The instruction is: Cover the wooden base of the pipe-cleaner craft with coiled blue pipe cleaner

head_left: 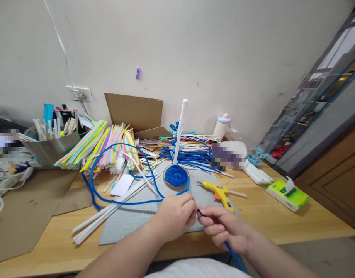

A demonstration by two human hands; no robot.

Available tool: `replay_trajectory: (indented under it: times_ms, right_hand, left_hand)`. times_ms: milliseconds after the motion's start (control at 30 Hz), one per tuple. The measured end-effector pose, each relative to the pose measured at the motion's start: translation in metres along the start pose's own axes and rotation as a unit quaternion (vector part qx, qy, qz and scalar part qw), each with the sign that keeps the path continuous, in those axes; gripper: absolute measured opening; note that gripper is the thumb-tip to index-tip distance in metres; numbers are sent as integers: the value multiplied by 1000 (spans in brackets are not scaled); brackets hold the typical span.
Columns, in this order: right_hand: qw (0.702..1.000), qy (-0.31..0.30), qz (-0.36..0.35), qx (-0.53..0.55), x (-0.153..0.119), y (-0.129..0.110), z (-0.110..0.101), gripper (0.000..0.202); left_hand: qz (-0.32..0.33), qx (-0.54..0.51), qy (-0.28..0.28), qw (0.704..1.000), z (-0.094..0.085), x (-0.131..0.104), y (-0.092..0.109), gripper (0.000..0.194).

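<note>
My left hand (177, 214) is closed at the front of the grey mat (122, 227), against my right hand (223, 227). The fingers of the right hand pinch a blue cord (233, 255), which hangs down toward the table's front edge. Between the two hands a short piece of this cord shows; the left fingers hide the rest. Behind them lies a round disc (176, 177) covered with coiled blue cord. A white upright rod (180, 131) rises at its back edge. More blue cord (119, 201) loops out to the left over the mat and white sticks.
A yellow glue gun (219, 191) lies right of the disc. Bundles of coloured pipe cleaners (99, 148) and a metal container (51, 148) stand at the left. Long white sticks (107, 214) cross the mat. A green tissue pack (289, 195) and a bottle (220, 127) are at the right.
</note>
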State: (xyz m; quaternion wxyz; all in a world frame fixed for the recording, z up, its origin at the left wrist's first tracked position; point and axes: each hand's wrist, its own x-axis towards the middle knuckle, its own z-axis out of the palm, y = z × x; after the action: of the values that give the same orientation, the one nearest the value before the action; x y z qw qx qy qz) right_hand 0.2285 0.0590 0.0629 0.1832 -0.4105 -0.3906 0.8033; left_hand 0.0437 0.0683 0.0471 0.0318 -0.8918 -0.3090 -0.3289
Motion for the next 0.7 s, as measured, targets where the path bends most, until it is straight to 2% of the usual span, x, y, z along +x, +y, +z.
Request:
replay_trajectory:
  times_ms: [67,133,233,300,333,400,433,467,500,600,700]
  right_hand:
    - [998,30,-42,-48,1,5,-1,25]
    - [975,115,-137,-132,1,12,1,23]
    - [899,207,-275,-269,1,19,6,21]
    - [863,230,-313,-322,1,19,9,20]
    - [869,230,-305,-314,1,17,10,19]
    - [935,187,-225,-202,0,12,11,19]
    - [968,144,-169,-117,0,10,11,20]
    - [989,95,-112,-28,0,7,10,20]
    - [996,45,-60,56,-1,5,9,19]
    - [969,-74,39,233,1,2,0,21]
    - [939,-144,97,299,4,1,-9,30]
  left_hand:
    - [6,9,-4,1000,1,0,2,7]
    - [-5,-1,-9,1000,2,0,3,8]
    - [-43,-28,-18,998,4,0,3,12]
    - [-60,-37,-14,997,5,0,2,12]
    - [-63,-39,-8,997,5,0,1,12]
    - [-61,-45,5,997,4,1,-1,10]
    - [-58,-50,9,997,3,1,-1,9]
    - [-54,-55,11,997,2,2,-1,9]
    - [-51,-61,11,997,0,2,-1,8]
    - [-47,-89,-2,995,-5,5,0,9]
    - [-35,-132,-44,990,-12,7,0,17]
